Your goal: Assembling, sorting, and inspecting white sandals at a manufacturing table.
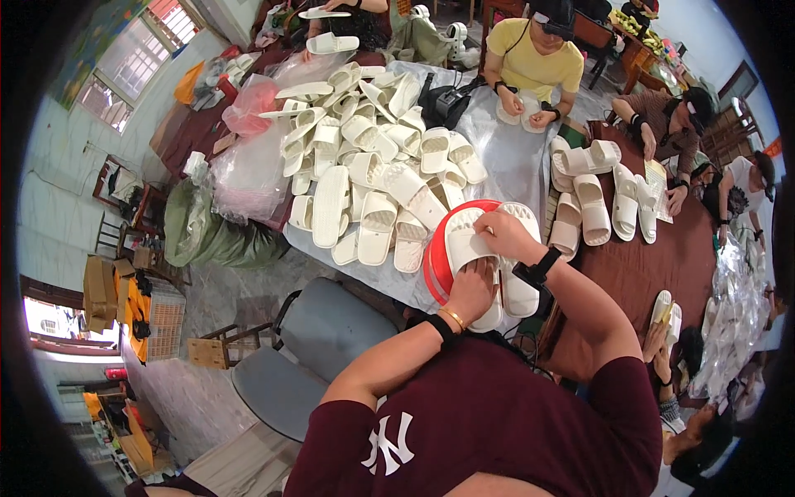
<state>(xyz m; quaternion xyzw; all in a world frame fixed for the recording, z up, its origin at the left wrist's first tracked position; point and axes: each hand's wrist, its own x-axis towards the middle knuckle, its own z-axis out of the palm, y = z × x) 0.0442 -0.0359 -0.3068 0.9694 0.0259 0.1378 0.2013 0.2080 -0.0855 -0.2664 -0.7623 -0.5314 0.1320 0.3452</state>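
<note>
A cream slipper (pixel 464 240) lies over a round red tray (pixel 436 263) in front of me, a matching slipper (pixel 520 286) close on its right. My left hand (pixel 472 288) holds the first slipper at its heel side, with its fingertips hidden beneath the wide strap. On that strap's upper right edge rests my right hand (pixel 507 237), its fingers curled in and closed; whatever small thing they may pinch is hidden. Just beyond and left of the tray spreads a large heap of loose cream slippers (pixel 364 157) on a plastic-covered table (pixel 373 277).
Several slippers (pixel 590 207) stand on the brown table (pixel 638 261) to my right. Across from me, a person in yellow (pixel 534 58) handles a slipper pair; others work around. A grey chair (pixel 327 331) is at my left. Clear plastic bags (pixel 248 174) and a green sack (pixel 207 228) lie far left.
</note>
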